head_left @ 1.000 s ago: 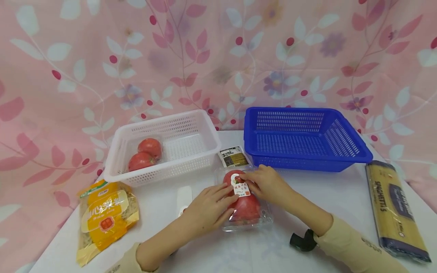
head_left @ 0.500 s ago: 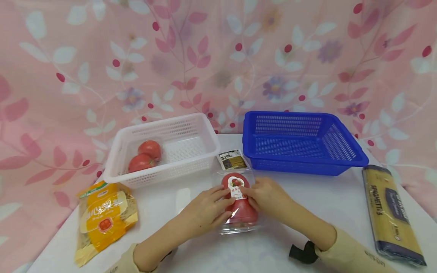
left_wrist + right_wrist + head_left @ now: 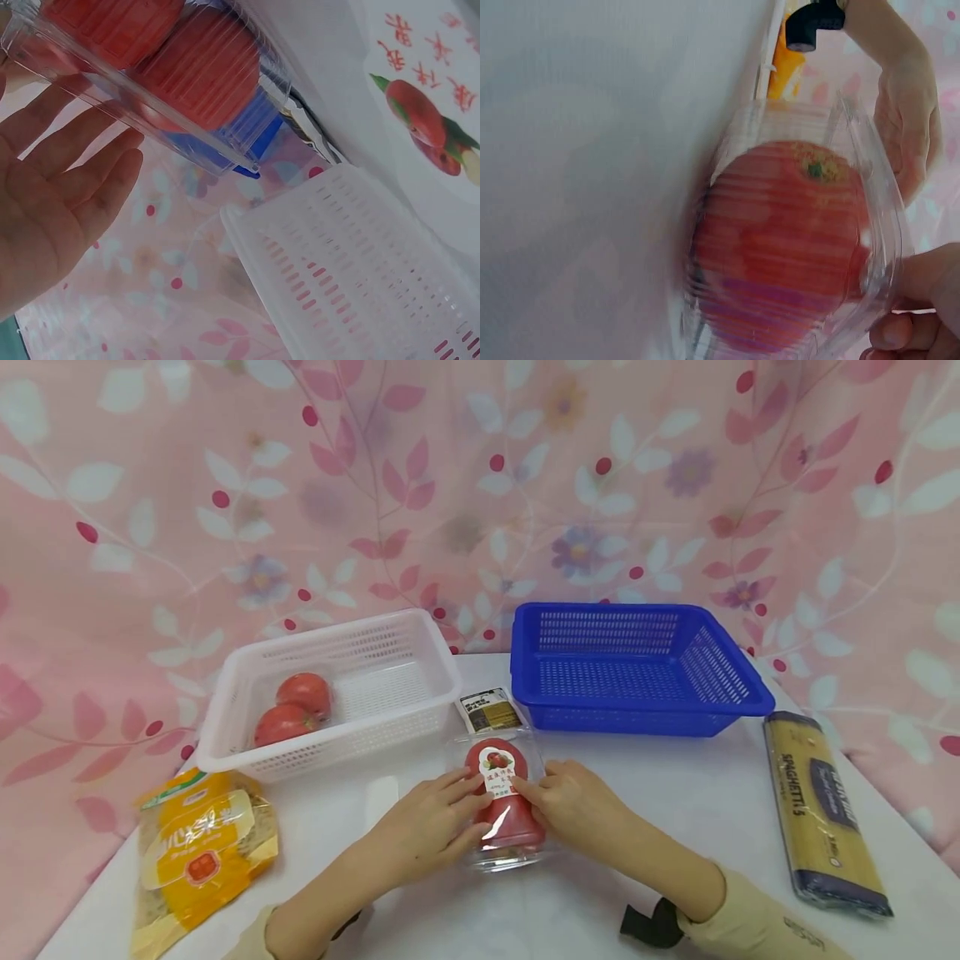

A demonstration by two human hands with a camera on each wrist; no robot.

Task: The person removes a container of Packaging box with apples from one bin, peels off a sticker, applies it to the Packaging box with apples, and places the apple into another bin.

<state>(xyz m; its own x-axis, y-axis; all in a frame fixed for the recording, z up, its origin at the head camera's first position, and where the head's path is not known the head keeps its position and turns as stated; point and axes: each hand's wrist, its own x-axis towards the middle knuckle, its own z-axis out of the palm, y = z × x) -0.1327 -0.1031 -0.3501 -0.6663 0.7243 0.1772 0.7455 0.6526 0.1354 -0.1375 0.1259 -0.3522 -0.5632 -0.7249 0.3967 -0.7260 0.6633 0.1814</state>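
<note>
A clear plastic box (image 3: 508, 863) with red fruits that look like apples (image 3: 517, 818) lies in front of me, its lid down. On the lid sits a white label (image 3: 497, 768) with apples printed on it. The left hand (image 3: 420, 827) lies along the lid's left side, fingers nearly straight and touching lid and label edge. From the right, the right hand (image 3: 577, 806) presses the label's right edge with an extended index finger; in the right wrist view its other fingers (image 3: 919, 334) are curled beside the box, apart from any held thing.
Behind stand a white basket (image 3: 382, 735) with two packed red fruits (image 3: 288, 722) and a blue basket (image 3: 615, 718). A small packet (image 3: 489, 710) lies between them. A yellow bag (image 3: 202, 852), a white label strip (image 3: 381, 797) and spaghetti (image 3: 825, 818) lie around.
The right hand has moved down from the label's upper part to its right edge. The left hand has stayed on the box's left side. The head view has shifted.
</note>
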